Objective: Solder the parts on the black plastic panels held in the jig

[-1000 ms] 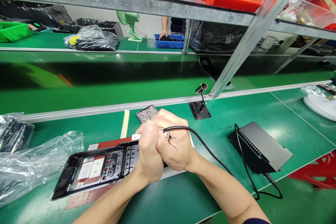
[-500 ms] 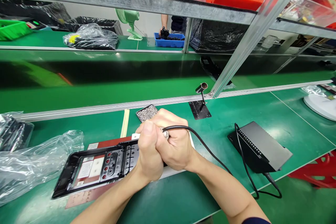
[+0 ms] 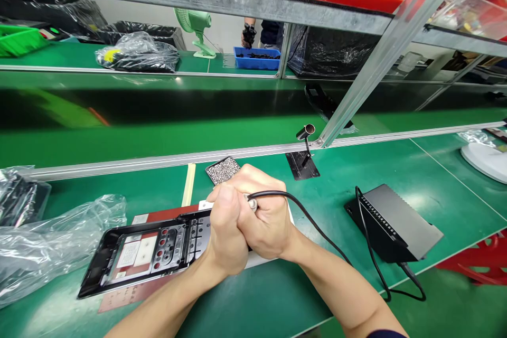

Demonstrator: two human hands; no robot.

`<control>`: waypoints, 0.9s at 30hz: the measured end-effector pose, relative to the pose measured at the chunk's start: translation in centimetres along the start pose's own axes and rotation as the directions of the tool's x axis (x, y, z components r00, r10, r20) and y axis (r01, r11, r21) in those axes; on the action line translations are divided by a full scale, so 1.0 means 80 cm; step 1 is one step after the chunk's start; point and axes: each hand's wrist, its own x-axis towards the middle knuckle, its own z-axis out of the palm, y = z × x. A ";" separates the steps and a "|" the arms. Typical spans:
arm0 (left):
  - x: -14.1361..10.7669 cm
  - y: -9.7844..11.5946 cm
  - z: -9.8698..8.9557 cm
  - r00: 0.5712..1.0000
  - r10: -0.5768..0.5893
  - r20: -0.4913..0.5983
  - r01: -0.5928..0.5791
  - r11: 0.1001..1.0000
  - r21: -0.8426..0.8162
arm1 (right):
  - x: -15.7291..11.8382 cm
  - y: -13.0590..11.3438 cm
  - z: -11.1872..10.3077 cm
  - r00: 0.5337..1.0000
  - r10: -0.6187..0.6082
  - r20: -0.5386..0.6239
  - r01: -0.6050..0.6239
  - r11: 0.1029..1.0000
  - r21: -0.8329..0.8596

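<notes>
green bench, tray behind hands

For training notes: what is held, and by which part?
The right hand grips a corded tool near its cable end; whether the left hand does is unclear.

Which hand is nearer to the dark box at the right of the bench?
Right. The right hand lies left of the dark box, apart from it; the left hand is farther left.
</notes>
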 end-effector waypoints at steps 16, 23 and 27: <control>-0.002 -0.003 -0.002 0.999 -0.049 -0.016 0.049 0.999 -0.006 | -0.002 0.001 0.002 1.000 0.007 0.006 -0.007 1.000 -0.017; -0.005 -0.007 -0.006 0.999 0.000 -0.049 0.002 0.999 0.052 | -0.005 0.001 0.004 1.000 0.002 -0.013 -0.002 1.000 -0.030; -0.005 -0.008 -0.006 1.000 0.025 0.012 -0.025 1.000 0.016 | -0.004 0.003 0.005 0.999 -0.040 -0.009 0.040 0.999 -0.014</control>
